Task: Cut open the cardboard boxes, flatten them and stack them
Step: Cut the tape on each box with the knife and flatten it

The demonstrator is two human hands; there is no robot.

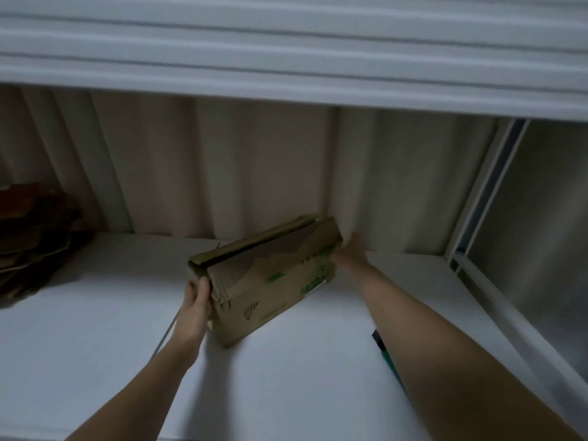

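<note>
Head view. Cardboard box (267,278): on white surface (95,345), centre, tilted, top seam parted.
Left hand (195,302): fingers curled round near-left end.
Right hand (348,256): on far-right end; finger state cannot tell, blurred.
Step, judged: collapsing box. Next: press flat, carry to stack.
Flattened cardboard pile (31,237): far left, well apart.
Green-handled tool (386,354): under right forearm, may obstruct.
Curtain (254,170): just behind.

Both your bare forearms reach forward. Your left hand (195,308) grips the cardboard box (270,278) at its left end; your right hand (350,256) holds its far right end.
</note>
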